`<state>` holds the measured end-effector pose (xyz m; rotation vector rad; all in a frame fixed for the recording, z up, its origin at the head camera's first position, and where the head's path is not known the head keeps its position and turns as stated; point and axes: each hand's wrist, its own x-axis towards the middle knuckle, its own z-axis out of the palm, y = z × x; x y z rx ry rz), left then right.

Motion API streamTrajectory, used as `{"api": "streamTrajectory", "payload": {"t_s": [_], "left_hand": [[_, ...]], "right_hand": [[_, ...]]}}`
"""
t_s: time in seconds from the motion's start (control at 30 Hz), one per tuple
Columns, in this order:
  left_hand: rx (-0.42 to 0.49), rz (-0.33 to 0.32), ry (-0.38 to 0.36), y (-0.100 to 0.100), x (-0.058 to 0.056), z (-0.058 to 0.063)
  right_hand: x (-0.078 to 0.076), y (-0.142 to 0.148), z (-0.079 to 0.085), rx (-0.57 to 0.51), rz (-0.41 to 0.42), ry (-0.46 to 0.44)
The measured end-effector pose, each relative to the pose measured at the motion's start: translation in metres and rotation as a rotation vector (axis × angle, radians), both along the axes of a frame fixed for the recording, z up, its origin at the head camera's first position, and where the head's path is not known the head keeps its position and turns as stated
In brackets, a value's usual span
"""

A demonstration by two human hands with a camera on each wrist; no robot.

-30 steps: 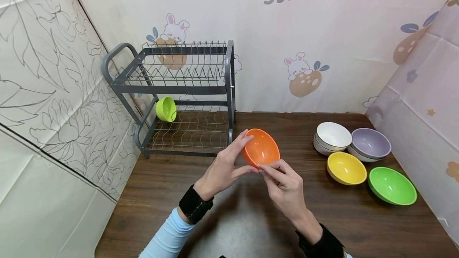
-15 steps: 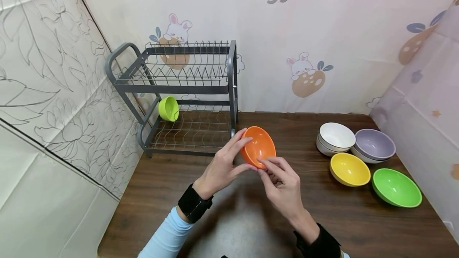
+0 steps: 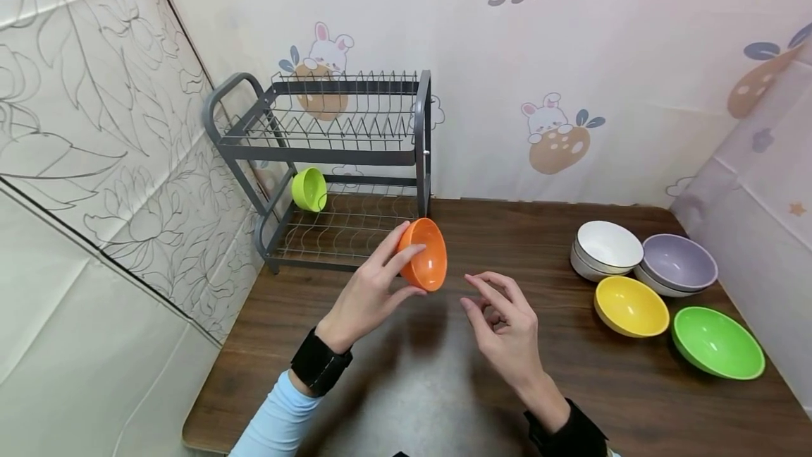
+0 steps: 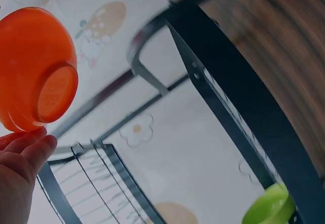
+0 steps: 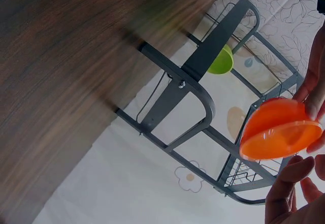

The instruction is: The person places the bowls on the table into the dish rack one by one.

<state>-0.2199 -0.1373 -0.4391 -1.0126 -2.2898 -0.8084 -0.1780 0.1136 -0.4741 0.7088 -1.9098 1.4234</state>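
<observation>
An orange bowl [image 3: 428, 259] is held off the table, tilted with its mouth toward the right. My left hand [image 3: 371, 288] grips it by the rim and side, thumb below and fingers above; the left wrist view shows the bowl's round foot [image 4: 58, 93]. My right hand [image 3: 507, 326] is apart from the bowl, to its right, with fingers loosely bent and nothing between them. On the lower tier of the dark grey dish rack [image 3: 355, 156] sits a lime green bowl [image 3: 309, 190], tipped on its side at the left end. The orange bowl is just in front of the rack's right end.
At the right of the wooden table [image 3: 507, 238] stand stacked white bowls [image 3: 607, 249], a purple bowl [image 3: 680, 261] on a white one, a yellow bowl [image 3: 631, 307] and a green bowl [image 3: 718, 342]. Patterned sheets hang behind and at both sides.
My right hand has let go of the orange bowl. My left hand has carried the bowl left, toward the rack, and turned it more sideways. The head view has shifted slightly.
</observation>
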Motion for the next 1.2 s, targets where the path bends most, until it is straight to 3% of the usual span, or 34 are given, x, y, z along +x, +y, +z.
{"api": "streamTrajectory", "payload": {"t_s": [0.27, 0.47, 0.77, 1.2], "left_hand": [[-0.050, 0.066, 0.048, -0.031, -0.003, 0.006], [-0.114, 0.129, 0.089, -0.051, -0.016, 0.011], [-0.198, 0.228, 0.086, -0.083, -0.048, 0.008], [-0.269, 0.303, -0.007, -0.128, -0.109, -0.004]], "right_hand": [[-0.001, 0.002, -0.002, -0.001, -0.015, 0.000], [-0.001, 0.003, -0.003, 0.004, -0.024, -0.014], [-0.002, 0.005, -0.005, 0.011, -0.051, -0.015], [-0.001, 0.006, -0.007, 0.001, -0.053, -0.011]]}}
